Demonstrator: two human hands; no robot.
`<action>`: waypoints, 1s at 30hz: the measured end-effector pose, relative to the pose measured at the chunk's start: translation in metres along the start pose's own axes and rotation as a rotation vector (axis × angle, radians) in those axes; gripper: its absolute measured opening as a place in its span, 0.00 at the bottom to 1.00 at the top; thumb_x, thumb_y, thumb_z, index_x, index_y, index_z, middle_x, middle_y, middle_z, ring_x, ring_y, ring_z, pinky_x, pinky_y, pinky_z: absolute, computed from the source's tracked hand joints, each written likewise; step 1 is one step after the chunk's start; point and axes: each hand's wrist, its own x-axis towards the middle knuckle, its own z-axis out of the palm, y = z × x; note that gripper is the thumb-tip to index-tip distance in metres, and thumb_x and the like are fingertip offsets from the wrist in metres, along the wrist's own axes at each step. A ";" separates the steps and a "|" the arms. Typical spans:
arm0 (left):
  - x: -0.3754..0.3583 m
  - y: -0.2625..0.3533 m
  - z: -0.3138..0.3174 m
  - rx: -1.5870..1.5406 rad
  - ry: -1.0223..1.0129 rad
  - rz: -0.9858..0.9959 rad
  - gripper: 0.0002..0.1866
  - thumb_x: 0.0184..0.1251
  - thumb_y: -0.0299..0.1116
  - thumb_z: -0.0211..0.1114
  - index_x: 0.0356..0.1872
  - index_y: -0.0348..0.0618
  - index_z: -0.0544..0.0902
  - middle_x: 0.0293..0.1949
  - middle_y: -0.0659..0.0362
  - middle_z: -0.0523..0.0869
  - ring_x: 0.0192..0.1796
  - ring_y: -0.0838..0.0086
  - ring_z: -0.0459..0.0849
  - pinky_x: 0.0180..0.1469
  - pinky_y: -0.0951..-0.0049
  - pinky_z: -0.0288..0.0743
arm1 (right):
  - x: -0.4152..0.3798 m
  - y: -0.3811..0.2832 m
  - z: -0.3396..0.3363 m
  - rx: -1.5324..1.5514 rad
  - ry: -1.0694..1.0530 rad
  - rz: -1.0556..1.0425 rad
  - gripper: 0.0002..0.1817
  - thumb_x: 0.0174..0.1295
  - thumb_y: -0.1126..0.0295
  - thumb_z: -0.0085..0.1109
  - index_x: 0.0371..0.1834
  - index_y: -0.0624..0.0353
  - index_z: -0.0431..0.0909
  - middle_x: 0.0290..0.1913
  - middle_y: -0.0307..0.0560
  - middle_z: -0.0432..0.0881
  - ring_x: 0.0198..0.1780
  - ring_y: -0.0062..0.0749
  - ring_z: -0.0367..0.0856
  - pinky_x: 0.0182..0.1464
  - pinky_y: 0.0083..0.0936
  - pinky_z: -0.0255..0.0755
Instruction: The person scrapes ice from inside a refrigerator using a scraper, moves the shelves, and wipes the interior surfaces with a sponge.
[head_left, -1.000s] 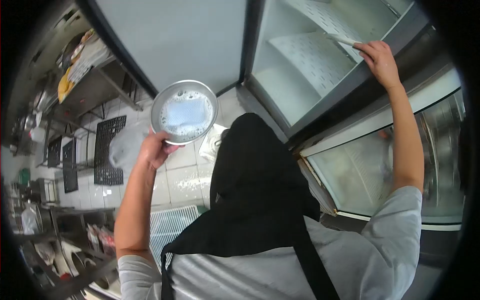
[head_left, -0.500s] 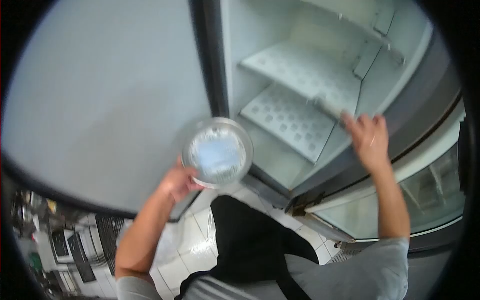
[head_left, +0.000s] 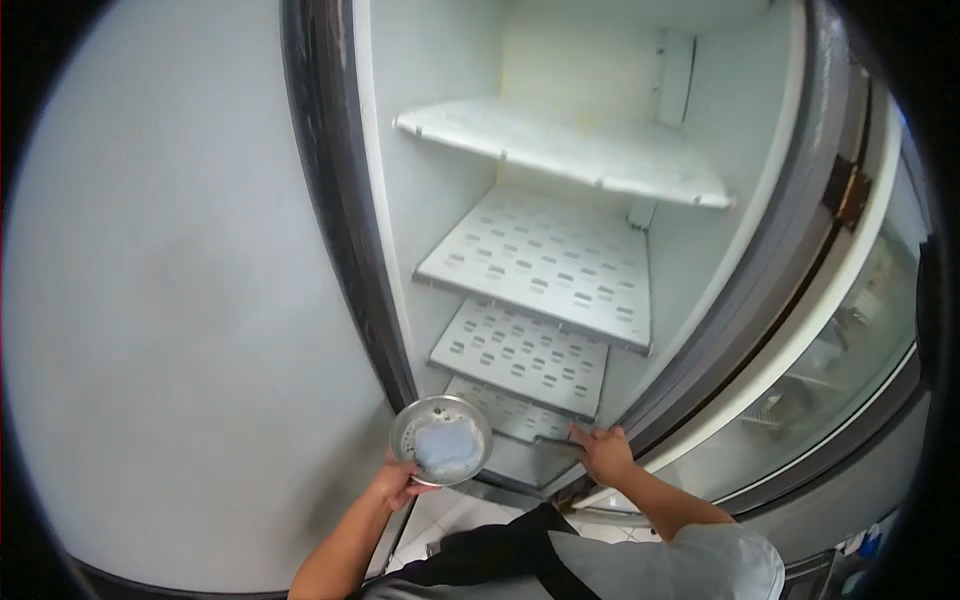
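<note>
My left hand (head_left: 397, 485) is closed on the rim of a round metal bowl (head_left: 479, 468), thumb over the edge and fingers beneath. In the bowl sits a pale blue cloth or sponge (head_left: 447, 446) amid whitish, sudsy liquid. Low at the front of an open upright refrigerator cabinet (head_left: 440, 40), my right hand (head_left: 605, 455) has its fingers closed around a slim, flat tool (head_left: 558, 442) that points left; I cannot tell its exact kind. That tool is close to the front edge of the lowest slotted shelf (head_left: 505, 412).
Above are two more slotted shelves (head_left: 540, 260) and a frosted top shelf (head_left: 570, 150). A wide grey panel (head_left: 180, 280) stands on the left. To the right swings a glass door (head_left: 800, 400) with a metal hinge (head_left: 850, 192). White floor tiles (head_left: 440, 525) show below.
The view has turned more squarely to the cabinet. My right hand with the tool has gone from the middle shelves down to the lowest shelf; the bowl stays in my left hand.
</note>
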 end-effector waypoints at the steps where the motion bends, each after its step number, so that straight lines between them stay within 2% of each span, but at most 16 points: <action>1: -0.006 0.011 0.003 0.030 -0.011 0.004 0.37 0.50 0.14 0.48 0.63 0.52 0.51 0.52 0.45 0.69 0.41 0.49 0.81 0.31 0.60 0.85 | -0.001 -0.004 -0.020 0.159 0.073 0.055 0.22 0.58 0.62 0.53 0.57 0.47 0.69 0.40 0.51 0.76 0.41 0.45 0.75 0.46 0.40 0.66; 2: -0.012 0.019 0.005 0.059 -0.021 0.004 0.36 0.51 0.14 0.49 0.63 0.52 0.51 0.52 0.45 0.69 0.42 0.49 0.81 0.31 0.60 0.85 | -0.008 -0.009 -0.040 0.318 0.142 0.107 0.21 0.57 0.64 0.54 0.56 0.48 0.70 0.39 0.52 0.76 0.41 0.47 0.75 0.44 0.41 0.68; 3: -0.014 0.026 0.007 0.085 -0.036 -0.006 0.36 0.51 0.15 0.49 0.62 0.52 0.52 0.52 0.46 0.69 0.43 0.49 0.81 0.31 0.60 0.85 | -0.009 -0.011 -0.083 0.346 0.115 0.018 0.17 0.56 0.65 0.56 0.49 0.55 0.72 0.41 0.55 0.75 0.42 0.53 0.75 0.40 0.42 0.70; 6: -0.025 0.044 0.021 0.002 0.037 0.031 0.35 0.51 0.15 0.49 0.61 0.51 0.52 0.53 0.45 0.68 0.42 0.50 0.81 0.32 0.60 0.85 | -0.015 -0.022 -0.194 0.368 0.177 -0.036 0.11 0.59 0.65 0.53 0.43 0.54 0.73 0.35 0.55 0.77 0.38 0.52 0.77 0.38 0.40 0.71; 8: -0.021 0.054 0.017 0.006 0.014 0.005 0.35 0.51 0.16 0.50 0.61 0.51 0.51 0.53 0.44 0.68 0.41 0.50 0.81 0.32 0.59 0.85 | -0.013 -0.042 -0.265 0.301 0.386 -0.031 0.10 0.57 0.66 0.54 0.38 0.59 0.70 0.35 0.61 0.76 0.36 0.52 0.77 0.37 0.42 0.72; 10: -0.012 0.062 0.010 -0.006 -0.010 -0.017 0.35 0.51 0.16 0.50 0.61 0.51 0.50 0.53 0.43 0.68 0.41 0.50 0.81 0.32 0.58 0.85 | -0.006 -0.058 -0.335 0.002 0.369 0.203 0.11 0.59 0.67 0.51 0.43 0.59 0.70 0.30 0.61 0.76 0.33 0.50 0.77 0.33 0.42 0.70; 12: -0.007 0.060 0.002 -0.043 -0.032 -0.046 0.36 0.51 0.16 0.49 0.61 0.51 0.47 0.53 0.42 0.67 0.41 0.50 0.81 0.32 0.58 0.85 | 0.019 -0.045 -0.379 -0.104 0.558 0.195 0.10 0.57 0.70 0.50 0.40 0.61 0.69 0.26 0.63 0.76 0.34 0.53 0.78 0.31 0.46 0.70; 14: -0.012 0.063 0.002 -0.053 -0.085 -0.031 0.36 0.51 0.16 0.49 0.61 0.50 0.46 0.52 0.41 0.67 0.40 0.49 0.81 0.32 0.58 0.85 | 0.063 -0.014 -0.405 0.071 0.691 0.139 0.09 0.56 0.71 0.49 0.39 0.60 0.68 0.26 0.59 0.76 0.28 0.49 0.77 0.28 0.42 0.71; 16: -0.020 0.067 0.008 -0.057 -0.075 -0.004 0.36 0.51 0.16 0.48 0.61 0.49 0.46 0.52 0.40 0.67 0.41 0.48 0.81 0.31 0.58 0.85 | 0.098 0.007 -0.440 0.615 0.495 0.417 0.07 0.59 0.70 0.46 0.38 0.58 0.68 0.28 0.50 0.72 0.25 0.38 0.72 0.28 0.37 0.72; 18: -0.031 0.076 0.020 -0.041 -0.014 0.028 0.37 0.50 0.14 0.47 0.62 0.49 0.46 0.53 0.38 0.66 0.41 0.46 0.80 0.28 0.58 0.85 | 0.133 0.059 -0.463 1.225 0.518 0.619 0.06 0.62 0.68 0.48 0.38 0.58 0.66 0.30 0.44 0.67 0.26 0.31 0.67 0.25 0.30 0.71; 19: -0.022 0.076 0.012 -0.065 -0.086 0.007 0.37 0.50 0.14 0.47 0.62 0.49 0.46 0.53 0.38 0.67 0.41 0.46 0.80 0.29 0.56 0.85 | 0.133 0.066 -0.473 1.463 0.674 0.600 0.07 0.62 0.69 0.49 0.38 0.60 0.66 0.30 0.45 0.67 0.26 0.31 0.68 0.24 0.29 0.70; 21: -0.006 0.071 -0.008 -0.111 -0.223 -0.048 0.37 0.49 0.14 0.47 0.62 0.48 0.47 0.52 0.38 0.67 0.41 0.45 0.80 0.31 0.54 0.85 | 0.129 0.071 -0.484 1.935 0.989 0.530 0.08 0.62 0.70 0.50 0.38 0.62 0.65 0.29 0.46 0.68 0.27 0.30 0.69 0.23 0.25 0.69; 24: -0.016 0.074 -0.002 -0.158 -0.122 -0.004 0.36 0.49 0.14 0.47 0.61 0.47 0.47 0.51 0.38 0.67 0.41 0.44 0.80 0.32 0.53 0.84 | 0.123 0.071 -0.493 2.233 1.094 0.159 0.09 0.62 0.74 0.52 0.38 0.66 0.63 0.30 0.48 0.70 0.25 0.27 0.68 0.23 0.20 0.69; 27: -0.013 0.076 -0.007 -0.135 -0.152 0.004 0.34 0.50 0.14 0.47 0.60 0.47 0.48 0.50 0.38 0.67 0.42 0.44 0.80 0.32 0.53 0.84 | 0.109 0.070 -0.517 2.502 0.897 -0.151 0.06 0.65 0.74 0.44 0.39 0.67 0.63 0.30 0.50 0.71 0.24 0.24 0.68 0.24 0.20 0.66; 30: -0.002 0.070 -0.020 -0.163 -0.126 -0.023 0.35 0.50 0.15 0.48 0.60 0.48 0.48 0.50 0.39 0.68 0.41 0.44 0.80 0.32 0.53 0.85 | 0.090 0.023 -0.527 2.630 1.112 -0.317 0.08 0.67 0.72 0.37 0.41 0.68 0.62 0.32 0.53 0.72 0.23 0.24 0.67 0.23 0.20 0.61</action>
